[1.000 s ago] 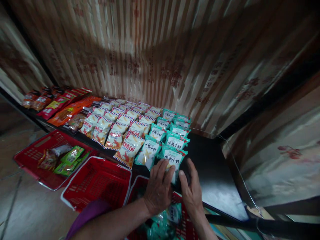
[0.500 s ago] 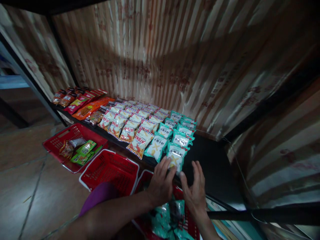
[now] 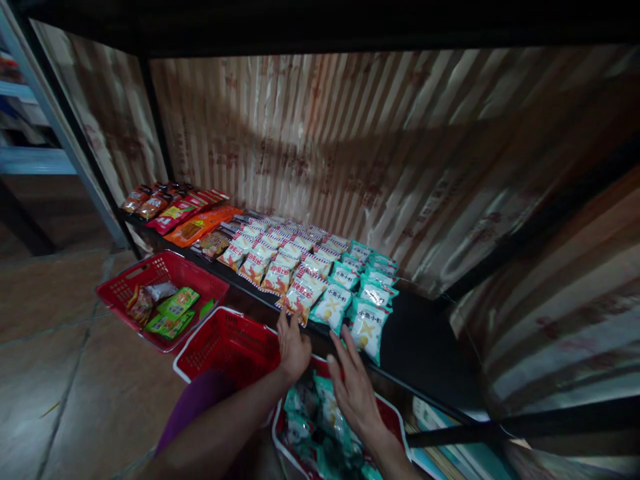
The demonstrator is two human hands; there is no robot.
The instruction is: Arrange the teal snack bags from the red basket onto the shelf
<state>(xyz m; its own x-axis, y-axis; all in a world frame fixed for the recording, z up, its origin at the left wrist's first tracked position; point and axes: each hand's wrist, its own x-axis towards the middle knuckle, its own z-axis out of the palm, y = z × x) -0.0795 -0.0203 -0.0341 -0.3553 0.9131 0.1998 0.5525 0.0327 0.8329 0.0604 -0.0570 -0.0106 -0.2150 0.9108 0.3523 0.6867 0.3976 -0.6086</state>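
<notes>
My left hand (image 3: 293, 345) hovers at the front edge of a low black shelf (image 3: 425, 340), fingers loosely apart, holding nothing, just below a red-and-white snack packet (image 3: 300, 297). To its right my right hand (image 3: 354, 385) is spread open and empty beside the front teal snack packet (image 3: 367, 325). Both hands are over a red basket (image 3: 390, 417) on the floor, filled with more teal packets (image 3: 320, 417). Rows of teal and red-and-white packets lie flat on the shelf behind.
Two more red baskets stand on the tiled floor at left: one bare (image 3: 227, 343), one (image 3: 165, 273) with green and mixed packets. Orange and red packets (image 3: 193, 223) fill the shelf's far left. Striped paper lines the back wall. A black bar (image 3: 500, 430) crosses at lower right.
Both hands have drawn back from the front teal packet on the shelf and come down over the basket. The camera has tilted back, showing the shelf board above.
</notes>
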